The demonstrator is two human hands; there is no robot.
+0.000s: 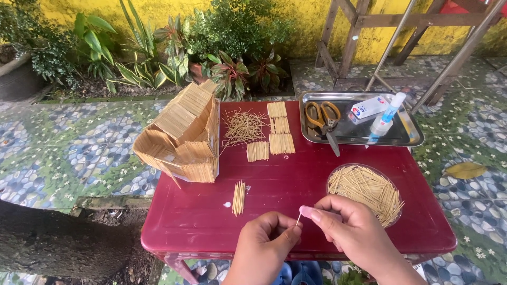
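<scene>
My left hand (266,240) and my right hand (348,227) meet over the front edge of a dark red table (296,179). Between the fingertips of both hands I pinch a single toothpick (298,218), held nearly upright. Just left of the hands lies a small glued row of toothpicks (238,198). To the right of my right hand sits a clear round dish full of loose toothpicks (369,191).
A toothpick house model (182,134) stands on the table's left edge. Flat toothpick panels (279,134) and a loose pile (243,126) lie behind. A steel tray (311,138) holds yellow-handled scissors (325,120), a glue bottle (387,116) and a small box (368,108). Plants and a wooden frame stand beyond.
</scene>
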